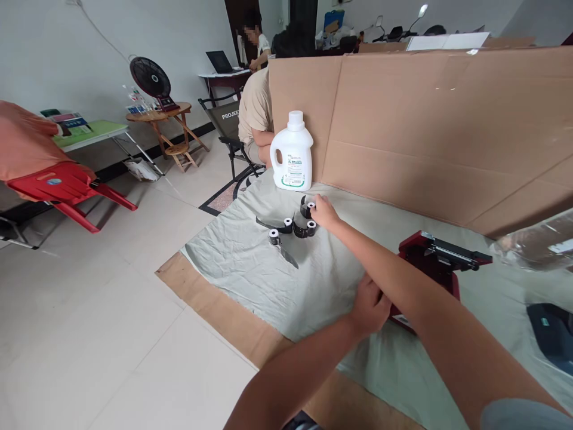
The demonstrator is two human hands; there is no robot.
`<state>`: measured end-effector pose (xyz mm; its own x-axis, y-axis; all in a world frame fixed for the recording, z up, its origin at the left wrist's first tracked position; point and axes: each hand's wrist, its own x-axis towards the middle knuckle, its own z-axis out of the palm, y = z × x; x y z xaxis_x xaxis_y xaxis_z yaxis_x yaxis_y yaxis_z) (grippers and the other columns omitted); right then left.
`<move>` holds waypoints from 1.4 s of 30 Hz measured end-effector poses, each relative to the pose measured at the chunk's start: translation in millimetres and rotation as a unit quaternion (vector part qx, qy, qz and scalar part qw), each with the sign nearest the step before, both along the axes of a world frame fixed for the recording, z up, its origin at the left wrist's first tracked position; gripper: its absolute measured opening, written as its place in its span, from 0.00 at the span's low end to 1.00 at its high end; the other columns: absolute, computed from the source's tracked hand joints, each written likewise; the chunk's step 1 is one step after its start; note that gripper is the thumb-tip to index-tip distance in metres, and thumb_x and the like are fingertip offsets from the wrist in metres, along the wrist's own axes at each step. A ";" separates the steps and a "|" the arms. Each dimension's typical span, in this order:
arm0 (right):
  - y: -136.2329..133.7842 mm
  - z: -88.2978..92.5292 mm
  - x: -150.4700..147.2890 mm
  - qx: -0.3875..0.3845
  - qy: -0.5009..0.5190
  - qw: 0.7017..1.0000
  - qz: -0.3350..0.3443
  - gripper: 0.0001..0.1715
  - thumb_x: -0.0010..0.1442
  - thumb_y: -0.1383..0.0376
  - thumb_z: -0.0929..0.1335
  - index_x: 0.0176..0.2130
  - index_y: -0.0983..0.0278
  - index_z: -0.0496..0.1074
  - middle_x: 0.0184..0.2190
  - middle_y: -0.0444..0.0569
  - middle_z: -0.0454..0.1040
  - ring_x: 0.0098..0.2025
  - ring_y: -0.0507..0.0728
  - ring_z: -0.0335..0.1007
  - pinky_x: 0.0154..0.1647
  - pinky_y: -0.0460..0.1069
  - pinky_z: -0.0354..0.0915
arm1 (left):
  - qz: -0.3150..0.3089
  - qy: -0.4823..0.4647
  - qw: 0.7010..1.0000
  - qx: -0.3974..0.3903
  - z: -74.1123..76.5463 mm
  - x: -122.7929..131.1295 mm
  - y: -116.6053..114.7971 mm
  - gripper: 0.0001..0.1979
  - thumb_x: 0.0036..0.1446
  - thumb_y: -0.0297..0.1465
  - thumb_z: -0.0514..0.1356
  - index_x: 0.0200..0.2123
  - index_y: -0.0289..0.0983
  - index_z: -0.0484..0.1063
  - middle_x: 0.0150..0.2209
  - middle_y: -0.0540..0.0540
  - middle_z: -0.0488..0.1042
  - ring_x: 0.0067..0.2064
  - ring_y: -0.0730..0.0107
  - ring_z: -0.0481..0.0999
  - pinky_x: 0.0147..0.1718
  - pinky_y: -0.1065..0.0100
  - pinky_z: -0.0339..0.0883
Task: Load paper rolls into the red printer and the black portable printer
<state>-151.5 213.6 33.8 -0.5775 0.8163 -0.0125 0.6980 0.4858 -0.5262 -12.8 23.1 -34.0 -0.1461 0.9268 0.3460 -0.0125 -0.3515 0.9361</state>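
Observation:
My right hand (326, 212) reaches across the cloth, its fingers closed on a small black roll (307, 209) with a white core and a loose curled end. Just below it lie several similar black rolls (287, 226) with strips trailing from them. The nearest one (274, 237) has its strip pointing toward me. Under my right forearm, my left hand (370, 303) is curled at the near left edge of a red case (430, 269) with a black hinged bar on top. My right arm hides part of the case.
A white jug (293, 152) stands behind the rolls before a cardboard wall (439, 119). Clear plastic packaging (537, 239) and a dark object (553, 334) lie right. Beyond the table's left edge are a red chair (58, 185), a fan (152, 77) and a seated person (256, 110).

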 end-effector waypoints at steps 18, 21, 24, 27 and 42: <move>-57.0 38.5 112.2 -0.139 0.155 0.965 0.162 0.20 0.56 0.68 0.66 0.49 0.63 0.74 0.46 0.48 0.79 0.46 0.59 0.77 0.46 0.51 0.71 | 0.035 0.031 0.998 0.036 7.9 -9.1 -3.8 0.17 0.72 0.38 0.51 0.52 0.40 0.76 0.52 0.40 0.75 0.55 0.56 0.74 0.60 0.51 0.68; -78.9 61.7 156.1 -0.253 0.240 0.933 0.094 0.26 0.57 0.66 0.65 0.54 0.62 0.75 0.48 0.51 0.79 0.43 0.60 0.78 0.41 0.53 0.74 | 0.028 0.034 0.999 0.031 6.9 -9.6 -4.7 0.18 0.72 0.38 0.50 0.55 0.41 0.76 0.53 0.40 0.74 0.57 0.56 0.73 0.61 0.51 0.66; -103.1 79.0 201.3 -0.343 0.305 0.887 0.043 0.27 0.61 0.62 0.64 0.58 0.60 0.71 0.41 0.51 0.78 0.38 0.59 0.77 0.38 0.54 0.74 | 0.037 0.040 0.998 0.025 5.1 -8.6 -5.4 0.18 0.72 0.40 0.50 0.53 0.40 0.76 0.53 0.40 0.75 0.57 0.55 0.73 0.61 0.51 0.66; -124.3 88.5 243.8 -0.365 0.328 0.871 -0.013 0.25 0.61 0.60 0.67 0.58 0.56 0.70 0.40 0.48 0.75 0.39 0.58 0.75 0.37 0.52 0.73 | 0.047 0.043 0.998 -0.022 2.7 -6.4 -6.2 0.20 0.72 0.43 0.50 0.45 0.38 0.78 0.44 0.41 0.77 0.51 0.54 0.75 0.56 0.51 0.69; -115.3 67.3 331.1 -0.069 0.082 0.994 0.007 0.29 0.60 0.66 0.67 0.61 0.60 0.66 0.54 0.54 0.77 0.58 0.65 0.74 0.57 0.59 0.70 | 0.129 0.311 0.892 0.302 8.4 -7.9 -21.6 0.19 0.64 0.32 0.59 0.58 0.44 0.73 0.55 0.40 0.71 0.54 0.58 0.73 0.53 0.56 0.70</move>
